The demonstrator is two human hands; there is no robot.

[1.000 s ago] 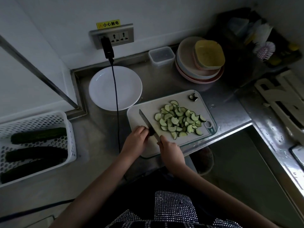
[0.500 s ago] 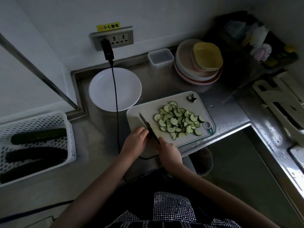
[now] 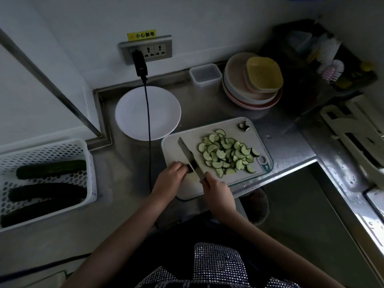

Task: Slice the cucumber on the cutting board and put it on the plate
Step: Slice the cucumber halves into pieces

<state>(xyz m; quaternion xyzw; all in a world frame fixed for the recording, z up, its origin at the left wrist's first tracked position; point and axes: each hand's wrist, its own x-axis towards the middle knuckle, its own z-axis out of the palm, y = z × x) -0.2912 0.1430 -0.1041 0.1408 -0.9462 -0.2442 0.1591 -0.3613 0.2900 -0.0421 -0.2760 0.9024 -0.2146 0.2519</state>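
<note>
A knife [image 3: 188, 155] is being gripped by the right hand [image 3: 217, 189] near the cutting board's [image 3: 209, 190] front edge, while a dark cucumber stub [image 3: 190, 168] is being pinched by the left hand [image 3: 169, 177]. Slices [image 3: 225, 153] are being piled toward the board's right side; the white plate [image 3: 133, 113] is sitting beside its back-left corner.

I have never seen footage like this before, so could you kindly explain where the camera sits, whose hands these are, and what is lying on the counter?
There is no machine: a camera on a person's head looks down at their bare hands. The right hand grips a knife; the left hand holds the last cucumber stub on the cutting board. Cut slices are piled on the board. The white plate behind holds no slices. A basket on the left holds whole cucumbers.
</note>
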